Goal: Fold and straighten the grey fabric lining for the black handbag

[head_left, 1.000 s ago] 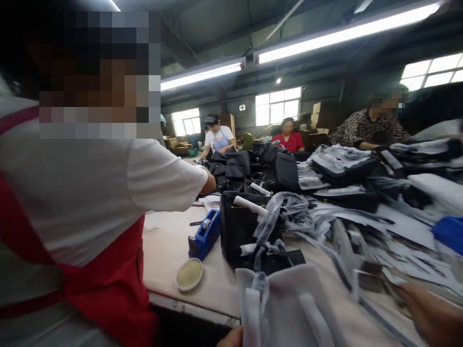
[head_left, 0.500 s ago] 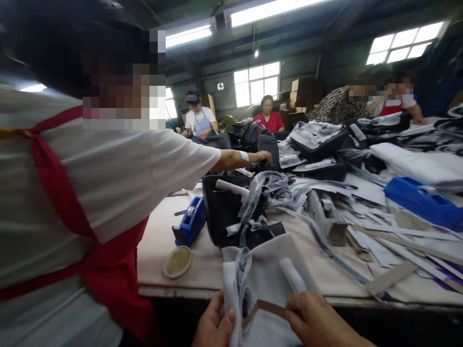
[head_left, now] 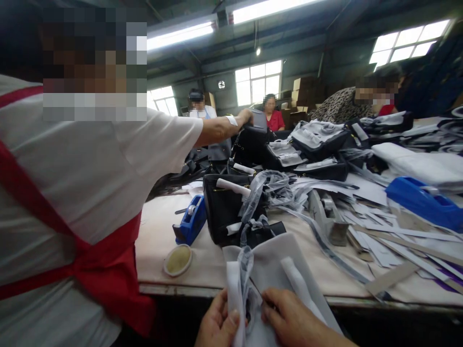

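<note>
At the table's front edge, my left hand (head_left: 218, 322) is closed around a white foam-wrapped strap (head_left: 233, 282), thumb on top. Beside it, my right hand (head_left: 291, 315) pinches a thin brown strip (head_left: 256, 287), now seen almost edge-on, over the white foam sheet (head_left: 273, 258). A plastic-wrapped strap (head_left: 246, 262) runs up from between my hands toward a black handbag (head_left: 226, 212) standing on the table. A second white foam roll (head_left: 298, 282) lies on the sheet to the right. What lies under my fingers is hidden.
A co-worker in a red apron (head_left: 104, 260) stands close on the left, one arm (head_left: 219, 130) stretched across to a black bag (head_left: 253, 142). Blue (head_left: 191, 219) and grey (head_left: 327, 217) tape dispensers, a round dish (head_left: 178, 260) and card strips (head_left: 383, 241) lie about.
My right hand has moved left, closer to my left hand, and the brown strip has turned edge-on. The co-worker's hand has risen and moved back with a black bag.
</note>
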Demonstrator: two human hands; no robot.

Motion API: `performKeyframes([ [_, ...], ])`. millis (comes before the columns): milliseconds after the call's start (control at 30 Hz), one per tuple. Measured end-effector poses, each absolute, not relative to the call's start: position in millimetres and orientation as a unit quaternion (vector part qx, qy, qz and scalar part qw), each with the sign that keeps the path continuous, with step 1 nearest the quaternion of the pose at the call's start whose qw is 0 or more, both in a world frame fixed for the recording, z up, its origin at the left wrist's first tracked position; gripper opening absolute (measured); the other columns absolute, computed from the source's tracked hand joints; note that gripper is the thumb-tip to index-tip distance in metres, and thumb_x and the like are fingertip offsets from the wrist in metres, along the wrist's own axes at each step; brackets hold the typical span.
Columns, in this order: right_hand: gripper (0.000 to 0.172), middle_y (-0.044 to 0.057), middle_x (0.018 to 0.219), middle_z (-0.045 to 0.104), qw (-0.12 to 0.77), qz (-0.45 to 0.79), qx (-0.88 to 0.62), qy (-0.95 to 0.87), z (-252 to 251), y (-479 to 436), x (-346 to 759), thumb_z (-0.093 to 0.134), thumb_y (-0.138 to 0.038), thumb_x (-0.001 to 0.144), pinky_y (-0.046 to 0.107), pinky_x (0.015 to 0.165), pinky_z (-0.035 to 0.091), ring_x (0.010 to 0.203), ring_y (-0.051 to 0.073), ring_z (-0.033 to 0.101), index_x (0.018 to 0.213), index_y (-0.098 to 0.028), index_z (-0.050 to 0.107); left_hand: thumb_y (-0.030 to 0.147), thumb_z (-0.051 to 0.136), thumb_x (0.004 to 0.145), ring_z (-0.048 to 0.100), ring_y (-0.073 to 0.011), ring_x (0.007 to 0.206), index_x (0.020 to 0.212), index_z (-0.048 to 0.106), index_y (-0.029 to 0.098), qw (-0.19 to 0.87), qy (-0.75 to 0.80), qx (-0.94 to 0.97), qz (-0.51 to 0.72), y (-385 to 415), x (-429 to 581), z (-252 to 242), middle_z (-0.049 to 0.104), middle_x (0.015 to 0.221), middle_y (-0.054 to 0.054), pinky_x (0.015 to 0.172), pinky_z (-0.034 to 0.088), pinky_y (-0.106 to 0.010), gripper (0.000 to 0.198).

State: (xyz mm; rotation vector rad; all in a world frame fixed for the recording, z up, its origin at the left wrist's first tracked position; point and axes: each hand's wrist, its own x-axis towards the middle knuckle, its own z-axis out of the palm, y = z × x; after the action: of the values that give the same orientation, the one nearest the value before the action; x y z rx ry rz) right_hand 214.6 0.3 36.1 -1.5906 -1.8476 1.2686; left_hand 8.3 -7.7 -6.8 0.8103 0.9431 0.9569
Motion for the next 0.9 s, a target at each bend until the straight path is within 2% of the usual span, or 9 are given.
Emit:
performKeyframes([
  [33,0.018,0.007,0.088,0.073,0.209,0.470,-0.563,-0.647,34.4,3.3,209.7,0.051,-0.022,0.088,0.027,0.071,0.044,0.085,0.020,0.067,0.087,-0.017,0.068,0.055,0.080,0.072,0.068,-0.0195,0.079,0.127,0.059,0.020,0.711,0.422,0.367,0.426,-8.0,8.0,-6.7,0.075,0.106,-0.012,0.077,0.050,-0.031,0.069],
  [100,0.024,0.005,0.081,0.070,0.232,0.524,-0.548,-0.609,28.5,9.8,200.6,0.046,-0.029,0.092,0.025,0.065,0.045,0.070,0.016,0.066,0.087,-0.016,0.065,0.054,0.080,0.073,0.065,-0.0158,0.070,0.129,0.058,0.020,0.713,0.422,0.369,0.421,-8.2,6.5,-6.7,0.075,0.107,-0.012,0.071,0.049,-0.028,0.070],
  [200,0.030,0.000,0.063,0.061,0.252,0.595,-0.529,-0.550,15.3,20.5,191.7,0.042,-0.035,0.093,0.022,0.050,0.040,0.047,0.011,0.055,0.078,-0.016,0.059,0.055,0.080,0.072,0.063,-0.0140,0.068,0.130,0.057,0.019,0.708,0.428,0.372,0.421,-7.7,3.9,-8.9,0.075,0.101,-0.011,0.063,0.045,-0.024,0.072],
  [333,0.024,-0.001,0.057,0.059,0.267,0.607,-0.560,-0.497,5.4,29.9,195.1,0.051,-0.038,0.083,0.021,0.041,0.036,0.040,0.011,0.051,0.069,-0.018,0.053,0.056,0.080,0.072,0.063,-0.0148,0.069,0.130,0.056,0.019,0.714,0.415,0.373,0.423,-6.1,2.3,-14.0,0.075,0.097,-0.010,0.065,0.045,-0.024,0.072],
  [467,0.025,0.000,0.056,0.059,0.290,0.602,-0.577,-0.470,15.3,20.0,212.8,0.050,-0.040,0.078,0.020,0.041,0.034,0.039,0.009,0.049,0.066,-0.019,0.051,0.056,0.079,0.073,0.066,-0.0181,0.073,0.129,0.058,0.019,0.723,0.401,0.367,0.427,-5.5,2.7,-16.3,0.075,0.101,-0.012,0.066,0.047,-0.026,0.071],
  [567,0.020,-0.002,0.052,0.055,0.246,0.634,-0.567,-0.465,30.1,2.5,227.4,0.049,-0.038,0.075,0.020,0.039,0.028,0.037,0.009,0.043,0.067,-0.020,0.051,0.054,0.079,0.074,0.065,-0.0168,0.070,0.131,0.056,0.019,0.720,0.416,0.357,0.425,-5.9,3.1,-16.5,0.074,0.109,-0.013,0.065,0.048,-0.026,0.071],
  [667,0.013,-0.003,0.052,0.049,0.166,0.633,-0.542,-0.527,43.9,-10.0,236.9,0.050,-0.028,0.072,0.020,0.042,0.023,0.045,0.009,0.039,0.064,-0.019,0.055,0.050,0.079,0.076,0.063,-0.0138,0.065,0.132,0.055,0.018,0.714,0.418,0.351,0.438,-7.1,3.1,-15.7,0.073,0.113,-0.014,0.063,0.048,-0.026,0.070],
  [800,0.014,-0.003,0.054,0.048,0.093,0.577,-0.551,-0.595,53.6,-8.0,233.5,0.049,-0.019,0.073,0.021,0.045,0.024,0.052,0.010,0.043,0.059,-0.018,0.052,0.049,0.078,0.076,0.061,-0.0136,0.064,0.135,0.052,0.018,0.711,0.424,0.345,0.442,-9.7,3.1,-13.7,0.072,0.113,-0.014,0.064,0.048,-0.026,0.072],
  [900,0.019,-0.002,0.054,0.052,0.075,0.535,-0.545,-0.641,56.9,1.2,220.1,0.048,-0.019,0.079,0.022,0.046,0.025,0.052,0.011,0.046,0.063,-0.017,0.059,0.052,0.077,0.077,0.063,-0.0161,0.069,0.135,0.050,0.019,0.707,0.430,0.363,0.428,-12.2,4.4,-15.3,0.072,0.112,-0.013,0.063,0.046,-0.026,0.072],
])
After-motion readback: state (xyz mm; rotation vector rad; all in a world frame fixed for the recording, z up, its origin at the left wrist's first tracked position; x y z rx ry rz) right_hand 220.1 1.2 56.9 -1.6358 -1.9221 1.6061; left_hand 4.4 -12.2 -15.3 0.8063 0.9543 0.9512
